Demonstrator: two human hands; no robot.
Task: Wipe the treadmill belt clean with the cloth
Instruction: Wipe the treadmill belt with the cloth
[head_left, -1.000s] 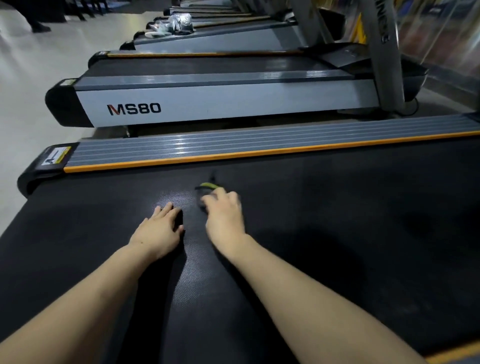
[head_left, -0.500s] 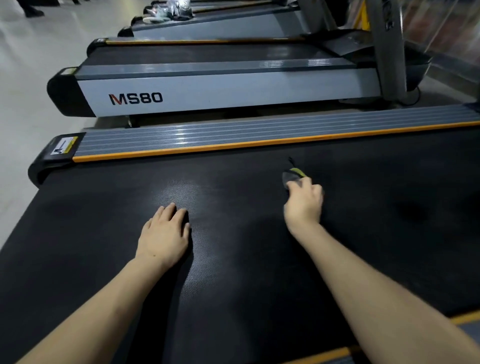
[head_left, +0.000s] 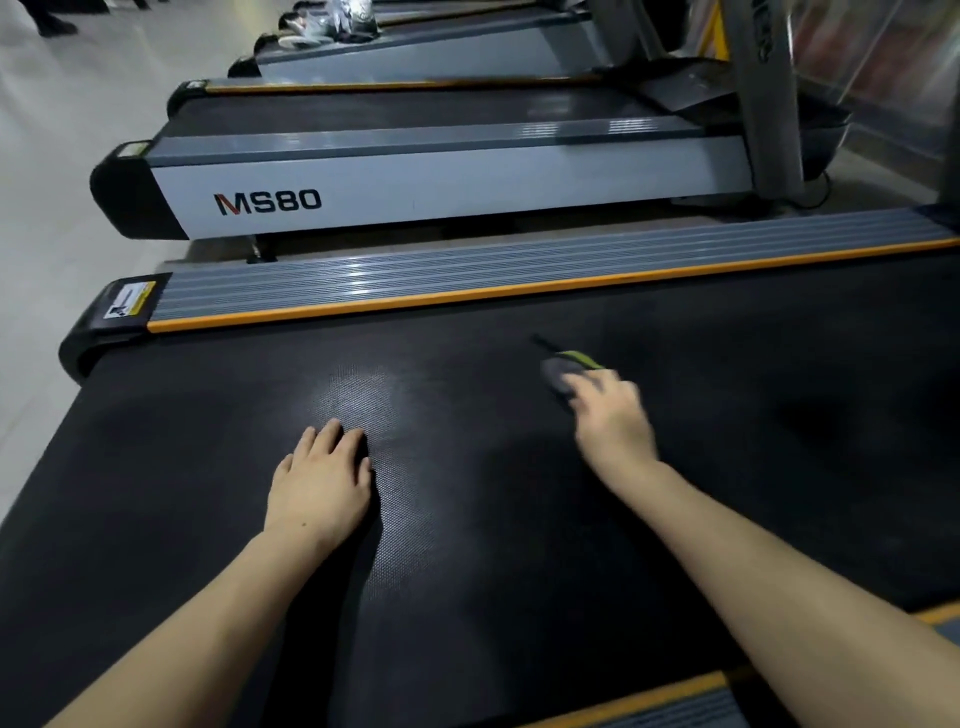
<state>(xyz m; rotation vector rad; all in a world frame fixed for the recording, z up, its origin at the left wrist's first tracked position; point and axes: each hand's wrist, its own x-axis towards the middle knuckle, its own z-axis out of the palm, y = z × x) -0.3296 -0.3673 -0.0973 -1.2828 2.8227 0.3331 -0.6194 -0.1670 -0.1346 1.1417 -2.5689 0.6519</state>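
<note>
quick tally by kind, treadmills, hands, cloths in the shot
treadmills: 4, the near one with the belt, the MS80 one, two more behind
hands: 2, left hand, right hand
cloths: 1, dark cloth under the right hand
total: 7

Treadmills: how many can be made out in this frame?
4, perhaps more. The nearest treadmill is under both hands; the MS80 treadmill sits beside it; a third and a fourth lie beyond. Others may continue out of frame.
</note>
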